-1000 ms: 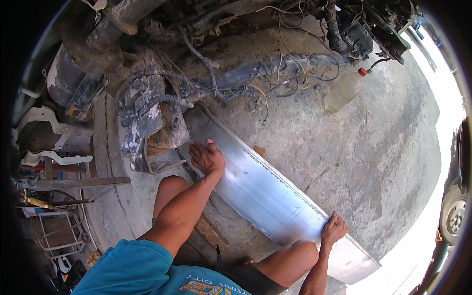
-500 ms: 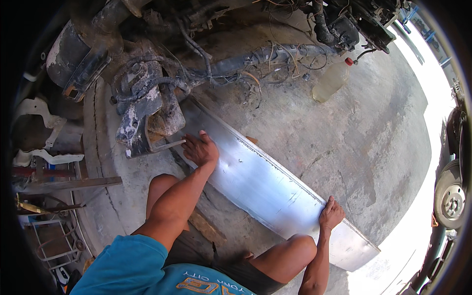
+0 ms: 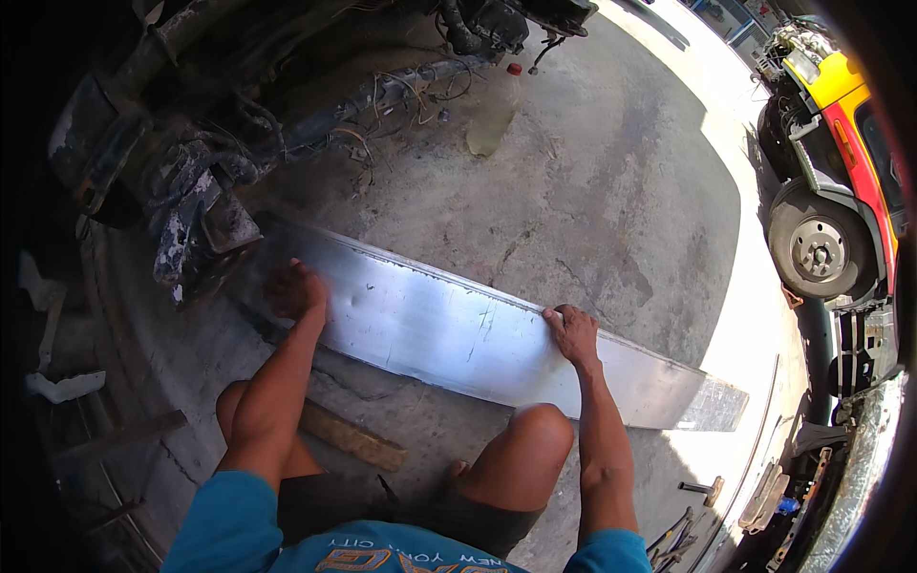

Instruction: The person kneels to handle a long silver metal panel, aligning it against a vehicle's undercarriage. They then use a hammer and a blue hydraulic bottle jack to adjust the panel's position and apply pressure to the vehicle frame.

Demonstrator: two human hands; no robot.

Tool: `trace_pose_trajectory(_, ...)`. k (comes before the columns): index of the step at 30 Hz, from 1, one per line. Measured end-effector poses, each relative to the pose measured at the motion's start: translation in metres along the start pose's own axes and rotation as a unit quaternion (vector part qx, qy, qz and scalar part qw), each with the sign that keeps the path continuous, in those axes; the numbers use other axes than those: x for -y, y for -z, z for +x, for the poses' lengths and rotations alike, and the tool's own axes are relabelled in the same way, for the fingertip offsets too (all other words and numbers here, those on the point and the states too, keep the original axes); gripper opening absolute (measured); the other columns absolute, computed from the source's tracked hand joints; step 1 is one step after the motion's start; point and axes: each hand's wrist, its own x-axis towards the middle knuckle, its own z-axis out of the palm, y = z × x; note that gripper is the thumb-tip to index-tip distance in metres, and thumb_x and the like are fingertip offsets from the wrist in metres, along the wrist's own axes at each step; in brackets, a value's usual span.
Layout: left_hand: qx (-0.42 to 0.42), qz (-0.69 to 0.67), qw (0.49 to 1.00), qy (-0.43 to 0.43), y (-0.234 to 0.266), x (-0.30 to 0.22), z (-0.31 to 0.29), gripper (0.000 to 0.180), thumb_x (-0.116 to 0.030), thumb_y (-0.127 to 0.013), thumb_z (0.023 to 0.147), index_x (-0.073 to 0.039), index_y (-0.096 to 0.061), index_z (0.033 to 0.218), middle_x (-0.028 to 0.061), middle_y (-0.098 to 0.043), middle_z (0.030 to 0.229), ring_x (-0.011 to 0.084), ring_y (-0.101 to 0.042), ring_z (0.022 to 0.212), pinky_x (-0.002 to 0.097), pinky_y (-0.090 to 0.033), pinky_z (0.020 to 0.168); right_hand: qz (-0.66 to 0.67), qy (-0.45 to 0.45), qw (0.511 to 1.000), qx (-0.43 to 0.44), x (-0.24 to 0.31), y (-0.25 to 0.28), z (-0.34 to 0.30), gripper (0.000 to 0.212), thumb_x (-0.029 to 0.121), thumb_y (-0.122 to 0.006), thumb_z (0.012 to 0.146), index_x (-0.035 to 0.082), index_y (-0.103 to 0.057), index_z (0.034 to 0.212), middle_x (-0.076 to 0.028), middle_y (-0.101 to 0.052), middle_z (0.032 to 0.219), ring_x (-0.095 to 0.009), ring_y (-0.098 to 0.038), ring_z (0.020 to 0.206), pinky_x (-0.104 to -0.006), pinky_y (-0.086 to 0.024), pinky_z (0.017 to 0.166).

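A long, shiny sheet-metal panel (image 3: 430,320) lies slantwise in front of my knees, its left end in the shadow of a vehicle frame. My right hand (image 3: 575,334) grips the panel's far edge, thumb and fingers bent over it. Toward the shaded end, my left hand (image 3: 298,289) rests on the panel, thumb apart and fingers pointing left. Those fingers are dark, but they look spread rather than wrapped round anything. Just beyond them hangs a scuffed, rusty metal bracket (image 3: 229,222) of the frame.
Loose wiring runs along a frame rail (image 3: 382,91). A plastic bottle with a red cap (image 3: 492,124) stands beyond the panel. A wood block (image 3: 353,435) lies by my feet. At right are a red and yellow vehicle (image 3: 850,91), its wheel (image 3: 820,246), and scattered tools (image 3: 673,540).
My view has turned right, bringing the red and yellow vehicle into sight. The panel now lies flatter across the view. Both hands stay on it, the left one now in deeper shade.
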Motion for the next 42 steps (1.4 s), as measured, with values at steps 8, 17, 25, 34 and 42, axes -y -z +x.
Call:
trace_pose_trajectory(8,0.126,-0.111,0.985,-0.040,0.020,0.012,-0.012,0.095,-0.070,-0.056,0.095,-0.012,-0.028,0.165,0.0141,-0.025,0.172,0.0354,-0.024,0.156,0.0530,-0.021,0.124,-0.002,-0.064,0.985,0.163,0.003,0.028,0.006,0.107,0.090,-0.069,0.067,0.005,-0.068,0.133,-0.024,-0.073,0.121,-0.039,-0.066,0.123,-0.0518,-0.038,0.114)
trace_pose_trajectory(17,0.334,-0.344,0.860,0.175,0.063,0.058,-0.065,0.097,-0.058,-0.080,0.086,-0.008,-0.041,0.159,0.0115,-0.044,0.161,0.0299,-0.039,0.147,0.0491,-0.028,0.121,-0.007,-0.083,0.980,0.181,0.005,0.029,0.009,0.110,0.090,-0.070,0.066,0.004,-0.066,0.136,-0.025,-0.072,0.124,-0.041,-0.064,0.126,-0.0533,-0.034,0.117)
trace_pose_trajectory(25,0.401,-0.413,0.779,0.248,0.047,0.088,-0.079,0.095,-0.068,-0.085,0.075,-0.009,-0.054,0.144,0.0106,-0.056,0.145,0.0328,-0.052,0.132,0.0541,-0.046,0.105,-0.004,-0.093,0.970,0.226,0.015,0.031,0.011,0.117,0.091,-0.070,0.065,0.005,-0.060,0.144,-0.026,-0.067,0.134,-0.040,-0.057,0.136,-0.0582,-0.028,0.118)
trace_pose_trajectory(34,0.370,-0.371,0.818,0.238,0.047,0.073,-0.091,0.097,-0.068,-0.086,0.075,-0.004,-0.053,0.141,0.0141,-0.059,0.139,0.0322,-0.058,0.125,0.0520,-0.051,0.098,-0.008,-0.100,0.970,0.222,0.001,0.037,0.020,0.112,0.090,-0.069,0.066,0.006,-0.063,0.139,-0.026,-0.069,0.130,-0.041,-0.058,0.134,-0.0576,-0.031,0.117)
trace_pose_trajectory(42,0.317,-0.287,0.883,0.195,0.058,0.073,-0.091,0.106,-0.077,-0.078,0.075,0.005,-0.053,0.137,0.0205,-0.064,0.132,0.0328,-0.063,0.119,0.0436,-0.053,0.095,0.063,-0.035,0.987,0.146,0.014,0.016,0.012,0.099,0.075,-0.079,0.069,-0.006,-0.067,0.124,-0.030,-0.072,0.113,-0.044,-0.069,0.112,-0.0474,-0.052,0.096)
